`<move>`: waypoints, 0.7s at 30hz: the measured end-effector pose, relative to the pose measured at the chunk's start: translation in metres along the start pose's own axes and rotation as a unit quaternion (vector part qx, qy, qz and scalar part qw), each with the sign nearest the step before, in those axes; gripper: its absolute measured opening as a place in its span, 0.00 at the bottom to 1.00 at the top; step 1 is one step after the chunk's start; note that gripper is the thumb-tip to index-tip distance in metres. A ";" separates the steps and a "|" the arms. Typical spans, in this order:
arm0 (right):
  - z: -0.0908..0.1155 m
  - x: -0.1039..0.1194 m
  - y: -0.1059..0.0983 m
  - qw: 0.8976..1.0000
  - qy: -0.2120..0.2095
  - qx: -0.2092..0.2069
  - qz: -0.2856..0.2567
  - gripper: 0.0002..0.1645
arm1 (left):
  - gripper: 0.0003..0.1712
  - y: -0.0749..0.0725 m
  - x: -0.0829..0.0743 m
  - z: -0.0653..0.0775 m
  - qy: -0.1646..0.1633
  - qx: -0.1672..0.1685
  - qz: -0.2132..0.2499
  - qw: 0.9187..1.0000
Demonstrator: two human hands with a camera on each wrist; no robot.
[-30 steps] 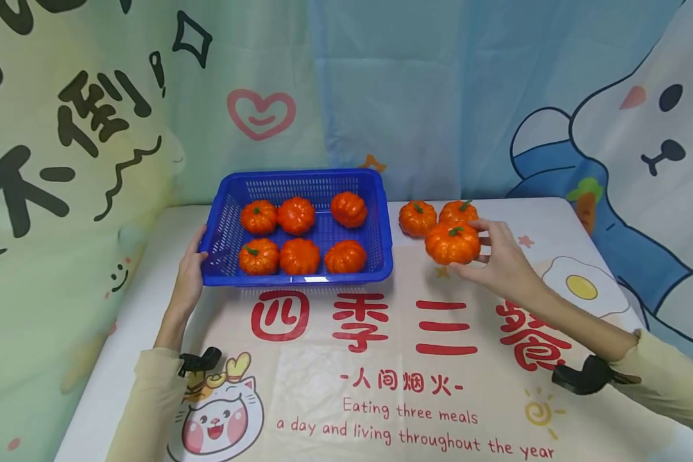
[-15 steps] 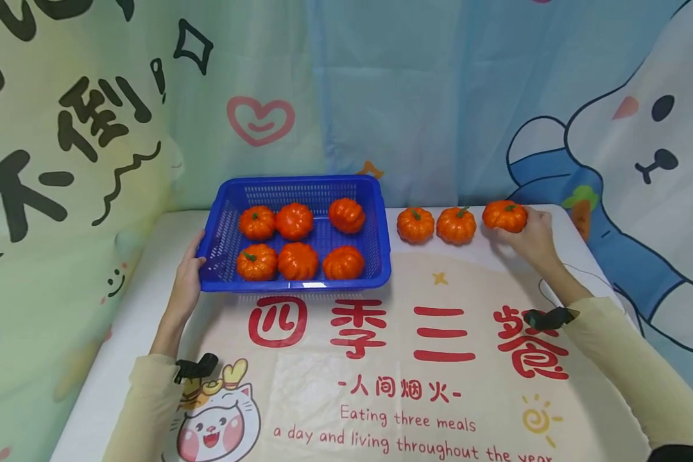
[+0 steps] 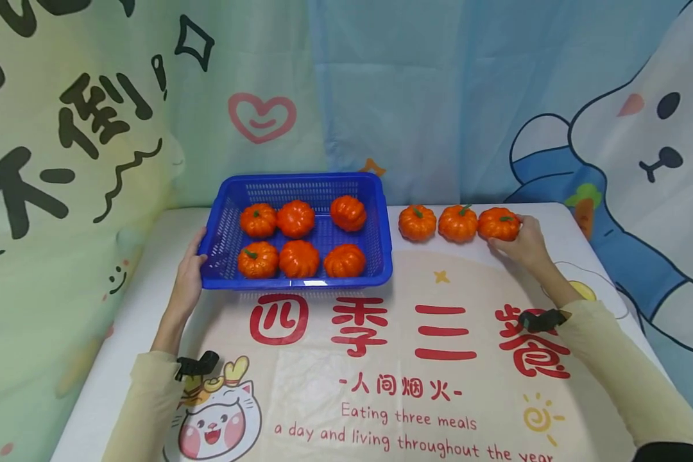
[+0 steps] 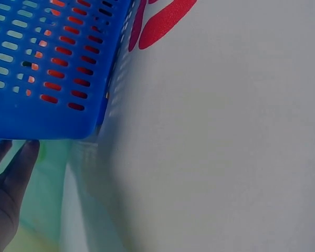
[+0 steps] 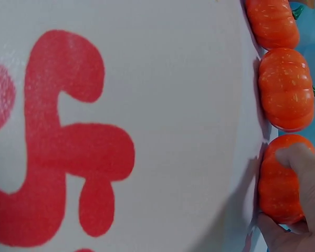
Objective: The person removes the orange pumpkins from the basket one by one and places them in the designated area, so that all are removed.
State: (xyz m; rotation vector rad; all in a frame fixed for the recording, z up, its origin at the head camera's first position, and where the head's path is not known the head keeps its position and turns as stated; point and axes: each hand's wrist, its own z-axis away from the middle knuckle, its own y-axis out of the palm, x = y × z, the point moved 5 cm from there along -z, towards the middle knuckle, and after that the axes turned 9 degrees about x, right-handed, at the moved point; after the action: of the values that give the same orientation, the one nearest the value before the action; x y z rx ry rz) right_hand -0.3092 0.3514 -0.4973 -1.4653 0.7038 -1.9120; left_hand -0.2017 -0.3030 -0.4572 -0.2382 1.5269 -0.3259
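Note:
At the left end of a blue plastic basket (image 3: 297, 281), my left hand (image 3: 186, 277) holds the rim. The fingertips (image 4: 29, 152) show at the basket's edge in the left wrist view. Several small orange pumpkins (image 3: 298, 258) lie inside, some with green stems up. My right hand (image 3: 528, 245) grips another small pumpkin (image 3: 496, 224) at the back right of the table, with thumb and fingers round its right side. It sits beside a middle pumpkin (image 3: 458, 223), in line with a third pumpkin (image 3: 417, 223) next to the basket. The right wrist view shows the thumb pressed on the gripped pumpkin (image 5: 277, 184).
A printed cloth (image 3: 375, 321) with red characters and English words covers the table. Behind it hangs a cartoon curtain (image 3: 393, 96) close to the table's back edge. A thin cable (image 3: 589, 269) lies near my right forearm.
My right hand has carried the pumpkin from in front of the other two to the right end of their row, then slid it left beside them. The left hand stays at the basket.

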 end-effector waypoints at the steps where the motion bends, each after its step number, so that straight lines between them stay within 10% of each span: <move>1: 0.000 0.001 0.000 1.000 0.000 0.001 -0.001 0.53 | 0.33 0.000 0.000 0.000 0.000 0.000 0.001 1.000; 21: 0.019 0.025 -0.009 0.999 -0.009 -0.015 0.029 0.64 | 0.34 -0.001 0.005 -0.003 -0.008 0.000 0.001 1.000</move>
State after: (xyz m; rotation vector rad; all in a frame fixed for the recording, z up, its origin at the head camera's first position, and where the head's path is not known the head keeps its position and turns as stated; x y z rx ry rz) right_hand -0.2971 0.3385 -0.4702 -1.4617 0.7612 -1.8500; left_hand -0.2047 -0.3054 -0.4614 -0.2386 1.5111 -0.3223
